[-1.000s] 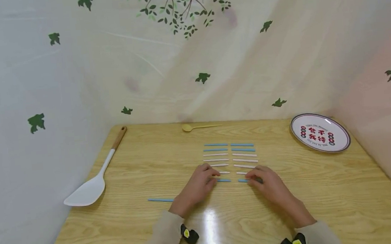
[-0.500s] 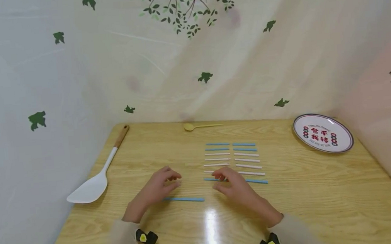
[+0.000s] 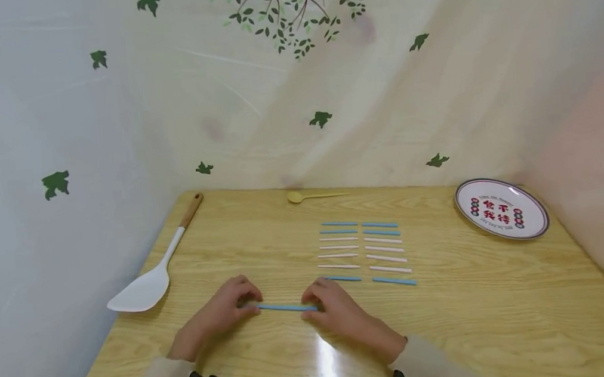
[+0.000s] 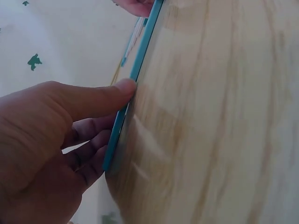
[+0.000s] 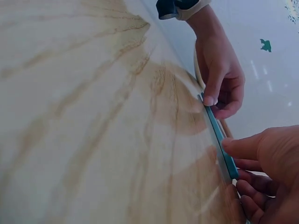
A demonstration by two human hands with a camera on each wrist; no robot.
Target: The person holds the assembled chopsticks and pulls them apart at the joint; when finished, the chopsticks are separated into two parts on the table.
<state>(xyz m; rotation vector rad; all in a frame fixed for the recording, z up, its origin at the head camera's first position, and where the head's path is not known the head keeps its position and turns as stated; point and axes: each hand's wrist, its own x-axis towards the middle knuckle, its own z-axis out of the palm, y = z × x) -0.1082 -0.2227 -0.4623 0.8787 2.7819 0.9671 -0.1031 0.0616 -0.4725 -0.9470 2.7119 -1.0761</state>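
Note:
A slim blue stick (image 3: 286, 307) lies level at the front of the group, low at the table. My left hand (image 3: 226, 306) pinches its left end, with the thumb on the near side and the fingers behind, as the left wrist view of the stick (image 4: 144, 49) shows. The right hand (image 3: 340, 312) pinches the other end; the right wrist view has that thumb pressed on the stick (image 5: 216, 130). Just beyond, two columns of shorter-looking sticks lie in rows: blue ones (image 3: 394, 281) at front and back, white ones (image 3: 390, 269) between. Fingers hide both ends of the held stick in the head view.
A white spatula (image 3: 141, 291) with a wooden handle lies along the table's left side. At the back edge is a small yellow spoon (image 3: 295, 197). A patterned oval plate (image 3: 526, 226) sits at the back right. Fabric with printed leaves surrounds the wooden table (image 3: 506, 308).
Both hands have left the front row of sticks and moved left and nearer. They now pinch the blue stick, which lay alone at the front left.

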